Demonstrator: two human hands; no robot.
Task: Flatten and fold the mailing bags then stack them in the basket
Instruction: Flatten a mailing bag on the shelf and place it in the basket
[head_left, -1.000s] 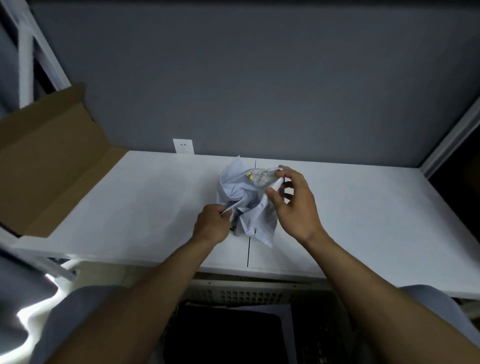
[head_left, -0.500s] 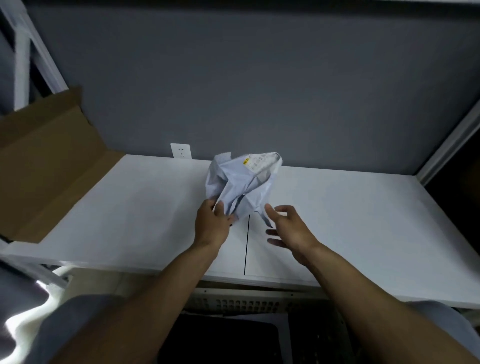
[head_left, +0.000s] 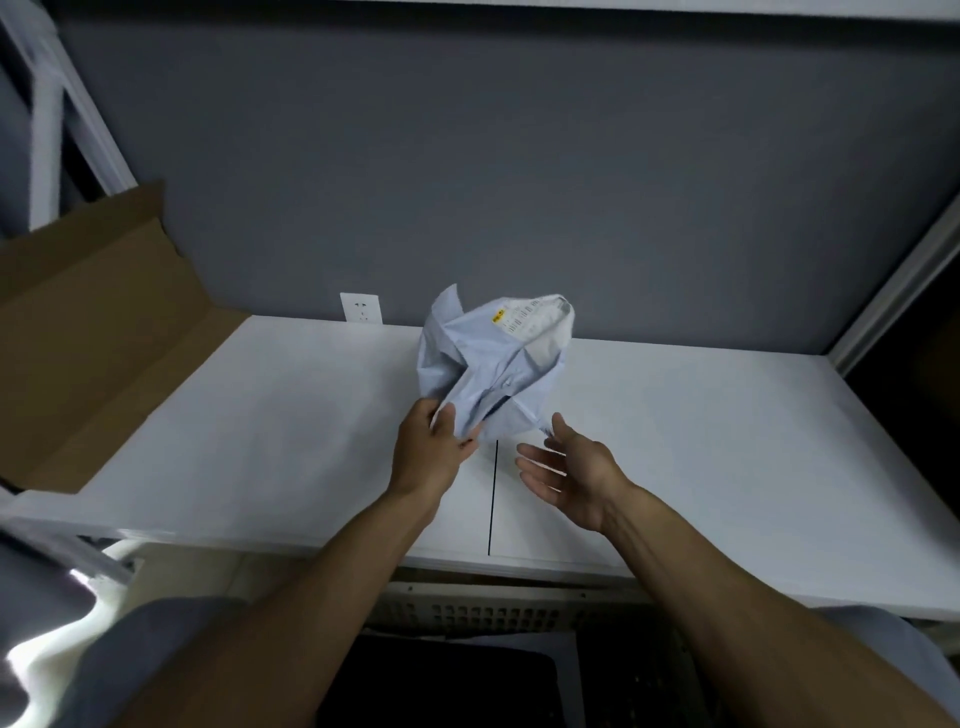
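left — cardboard box (head_left: 93, 364) blocks; centre — crumpled bag (head_left: 493, 374); right — bare tabletop (head_left: 727, 441)

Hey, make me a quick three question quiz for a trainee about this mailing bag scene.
1. True or false: the mailing bag lies flat on the table.
2. Which hand grips the bag? A) left B) right C) both
3. Fill in: the cardboard box sits at the table's ___ end.
Key: 1 false, it is crumpled and held up. 2 A: the left hand grips it, the right hand is open. 3 left.
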